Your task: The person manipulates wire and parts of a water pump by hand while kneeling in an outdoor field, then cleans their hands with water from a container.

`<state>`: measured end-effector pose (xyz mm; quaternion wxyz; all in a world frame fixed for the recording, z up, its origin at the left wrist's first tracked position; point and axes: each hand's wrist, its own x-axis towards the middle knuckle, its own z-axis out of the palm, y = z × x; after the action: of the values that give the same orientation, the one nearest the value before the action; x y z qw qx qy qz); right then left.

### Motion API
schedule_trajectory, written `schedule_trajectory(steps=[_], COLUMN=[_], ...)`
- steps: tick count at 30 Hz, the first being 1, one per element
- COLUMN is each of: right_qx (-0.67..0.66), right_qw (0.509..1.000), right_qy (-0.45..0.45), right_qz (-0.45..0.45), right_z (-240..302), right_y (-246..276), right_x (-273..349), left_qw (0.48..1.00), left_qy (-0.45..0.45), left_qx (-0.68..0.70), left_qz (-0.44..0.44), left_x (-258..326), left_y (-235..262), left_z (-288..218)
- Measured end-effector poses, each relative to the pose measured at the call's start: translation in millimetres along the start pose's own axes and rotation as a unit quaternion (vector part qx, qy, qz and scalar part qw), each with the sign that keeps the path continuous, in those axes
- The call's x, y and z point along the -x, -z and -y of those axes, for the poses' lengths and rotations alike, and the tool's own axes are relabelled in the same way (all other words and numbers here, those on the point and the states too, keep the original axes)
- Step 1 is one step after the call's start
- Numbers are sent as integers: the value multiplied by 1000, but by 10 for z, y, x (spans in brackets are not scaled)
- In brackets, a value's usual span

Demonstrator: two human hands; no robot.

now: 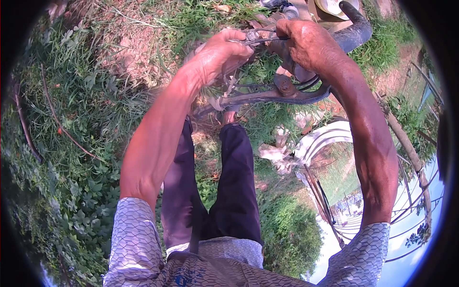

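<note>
Head view: left hand (pixel 221 53) and right hand (pixel 308 43), fingers clamped together on thin grey metal wires (pixel 258 38), work beside a dark curved bicycle handlebar (pixel 356 31) above weedy ground (pixel 86 119).

The single head view looks steeply down from the person's head, close over both forearms (they enter from the lower edge). It faces the grass (pixel 86 119) far ahead, legs (pixel 229 191) near, its fisheye rim bending edges.
</note>
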<state>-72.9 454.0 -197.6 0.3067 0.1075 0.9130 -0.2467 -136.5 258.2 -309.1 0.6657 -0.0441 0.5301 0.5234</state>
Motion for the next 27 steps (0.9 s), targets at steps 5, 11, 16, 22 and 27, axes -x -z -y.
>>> schedule_trajectory(steps=[5, 11, 16, 22, 27], right_qx=[-11, -36, -203, -133, -229], right_qw=[1000, 999, 970, 986, 953], right_qy=[23, -26, -128, -96, -197], right_qz=[-10, 4, 35, 9, 30], right_z=[-17, -41, -92, -96, 227], right_y=[-12, -35, -56, -62, 305], right_x=[-52, -96, -147, -191, -155], left_qw=[959, 992, 834, 759, 759], left_qy=[69, -28, -329, -398, -386], left_qx=[263, -6, -437, -515, -524], left_qz=[-74, -123, -74, 13, 18], left_x=[71, 247, 412, 350, 190], left_y=[409, 104, -47, -215, -228], left_z=[171, -291, -357, -190, -289])
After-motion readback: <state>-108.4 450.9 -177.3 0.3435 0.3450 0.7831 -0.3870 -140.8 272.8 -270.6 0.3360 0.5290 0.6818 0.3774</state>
